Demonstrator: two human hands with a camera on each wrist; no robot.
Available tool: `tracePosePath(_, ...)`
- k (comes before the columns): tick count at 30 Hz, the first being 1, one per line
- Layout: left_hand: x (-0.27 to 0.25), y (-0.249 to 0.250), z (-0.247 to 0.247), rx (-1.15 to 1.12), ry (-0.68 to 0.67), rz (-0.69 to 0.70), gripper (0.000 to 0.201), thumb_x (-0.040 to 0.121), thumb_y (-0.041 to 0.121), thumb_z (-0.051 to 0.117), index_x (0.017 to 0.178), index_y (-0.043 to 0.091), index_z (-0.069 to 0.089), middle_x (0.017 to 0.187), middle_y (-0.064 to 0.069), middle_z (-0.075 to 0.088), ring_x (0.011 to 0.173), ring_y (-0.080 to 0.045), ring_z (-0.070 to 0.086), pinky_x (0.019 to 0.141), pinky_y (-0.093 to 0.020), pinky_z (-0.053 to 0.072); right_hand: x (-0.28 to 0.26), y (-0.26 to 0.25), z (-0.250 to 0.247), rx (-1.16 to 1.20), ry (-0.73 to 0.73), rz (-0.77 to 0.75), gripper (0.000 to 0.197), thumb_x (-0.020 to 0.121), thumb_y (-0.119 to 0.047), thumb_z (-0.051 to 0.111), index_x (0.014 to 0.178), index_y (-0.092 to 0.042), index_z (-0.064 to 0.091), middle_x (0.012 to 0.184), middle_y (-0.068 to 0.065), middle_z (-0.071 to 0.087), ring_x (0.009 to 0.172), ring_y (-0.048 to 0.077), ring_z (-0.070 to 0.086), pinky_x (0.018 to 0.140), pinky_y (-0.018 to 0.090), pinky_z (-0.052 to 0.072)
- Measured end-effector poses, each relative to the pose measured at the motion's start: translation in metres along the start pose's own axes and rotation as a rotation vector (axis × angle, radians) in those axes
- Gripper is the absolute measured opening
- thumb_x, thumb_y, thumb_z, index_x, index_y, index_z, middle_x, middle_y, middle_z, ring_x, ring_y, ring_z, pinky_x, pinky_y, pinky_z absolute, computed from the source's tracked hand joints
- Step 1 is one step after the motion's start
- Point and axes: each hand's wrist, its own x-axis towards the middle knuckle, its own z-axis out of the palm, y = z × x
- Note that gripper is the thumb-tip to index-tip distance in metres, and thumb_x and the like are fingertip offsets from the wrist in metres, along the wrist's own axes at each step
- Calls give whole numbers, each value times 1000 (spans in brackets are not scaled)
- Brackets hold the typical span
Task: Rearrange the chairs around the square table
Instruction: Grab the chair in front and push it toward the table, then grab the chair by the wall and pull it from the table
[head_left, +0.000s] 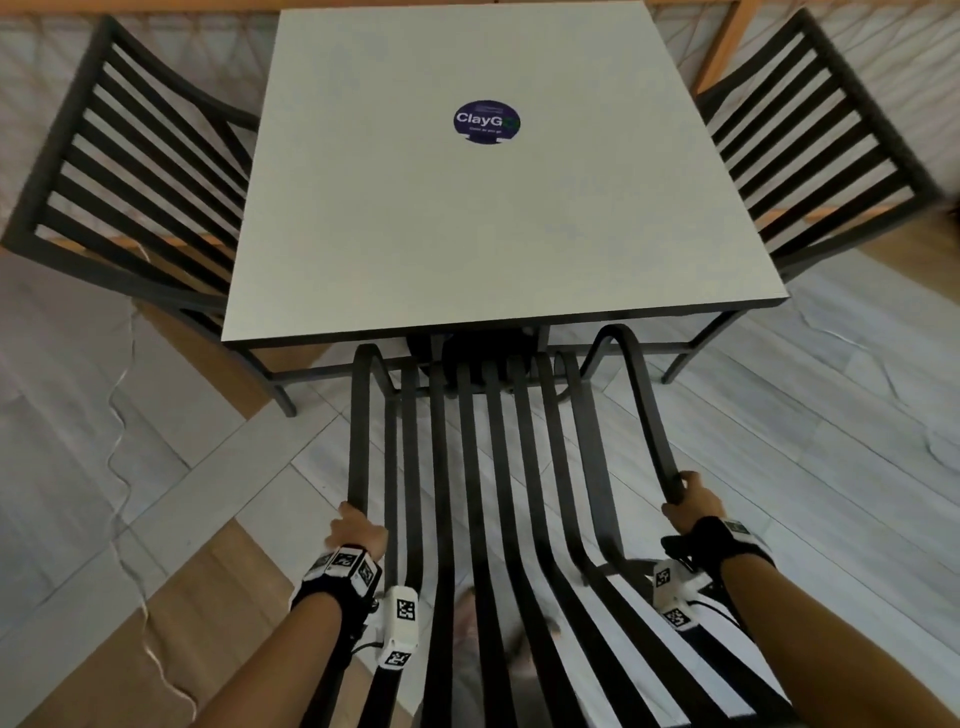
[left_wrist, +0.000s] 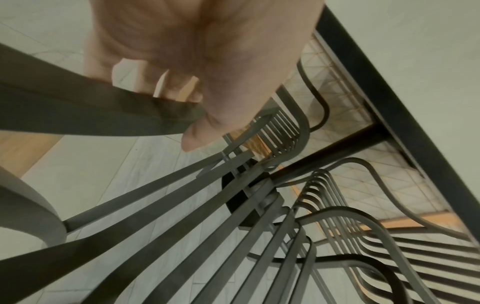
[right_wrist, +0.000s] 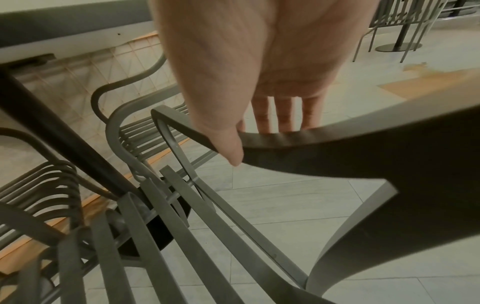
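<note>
A dark slatted metal chair (head_left: 493, 467) stands right in front of me, its seat front reaching under the near edge of the square white table (head_left: 493, 218). My left hand (head_left: 356, 530) grips the chair's left armrest (left_wrist: 78, 111), fingers curled round the bar. On the other side my right hand (head_left: 691, 501) grips the right armrest (right_wrist: 298, 148), thumb on the inner side. Two matching chairs are tucked in, one on the left (head_left: 130, 171) and one on the right (head_left: 810, 145).
A round blue sticker (head_left: 485, 120) marks the table's middle. The floor is pale tile with orange wood strips (head_left: 197, 597). A thin cable (head_left: 124, 467) trails over the floor at left. More chairs and a pedestal table base (right_wrist: 400, 44) stand far off to the right.
</note>
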Motion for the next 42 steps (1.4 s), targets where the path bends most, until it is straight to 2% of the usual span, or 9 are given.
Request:
tracePosePath(3,-19,7,-3,74,6,40,69,87,14,54,146,7,20,141,-26,37,125,-43,41,106,-46,39,-5,-1,-13,-26,-19,-43,54,86,-5,60,136,-10,39,95,13,55,81,29,53,70,34,43)
tracePosePath(7,-52,24,-4,93,22,146,70,86,18,60,146,12,24,145,-24,36,132,-42,36,109,-52,36,-9,1,-41,-32,-18,-120,57,86,-11,64,137,-11,38,122,22,57,105,37,58,83,39,47)
tracePosePath(11,-97,63,1,71,6,283,63,87,22,59,144,14,32,144,-19,41,130,-38,42,108,-50,39,4,17,-88,-21,-13,-178,58,87,-14,64,138,-13,38,130,22,52,115,37,54,94,40,46)
tracePosePath(16,-186,139,21,48,-96,510,60,91,22,58,145,16,31,126,-7,57,113,-23,57,97,-34,49,37,58,-184,-18,-9,-255,59,88,-19,64,140,-13,37,136,21,48,122,36,50,100,40,42)
tracePosePath(19,-246,190,46,101,-184,617,64,92,23,58,147,16,26,150,-10,38,136,-24,39,110,-34,35,51,88,-255,-20,23,-324,58,89,-19,63,140,-14,36,141,20,44,126,35,47,103,41,40)
tracePosePath(25,-316,297,115,271,-141,805,67,90,34,57,147,17,26,151,-10,35,137,-25,36,114,-38,33,76,123,-385,-65,153,-489,54,90,-20,61,139,-14,38,140,20,45,125,35,47,101,41,40)
tracePosePath(28,-330,351,144,353,-84,881,71,85,41,56,146,19,27,149,-11,36,137,-28,35,113,-46,32,93,121,-426,-83,209,-542,51,90,-21,62,137,-15,43,139,18,46,125,35,47,102,42,39)
tracePosePath(33,-336,436,182,398,-27,975,64,90,30,54,146,20,26,151,-11,35,138,-30,33,113,-47,32,128,97,-464,-62,230,-602,50,89,-19,62,136,-14,46,139,19,47,126,35,46,103,40,38)
tracePosePath(42,-263,596,215,397,17,1008,62,89,21,55,145,18,29,147,-10,38,134,-32,36,110,-49,36,239,22,-502,-28,174,-621,57,88,-17,63,139,-13,38,132,23,46,121,38,48,100,39,40)
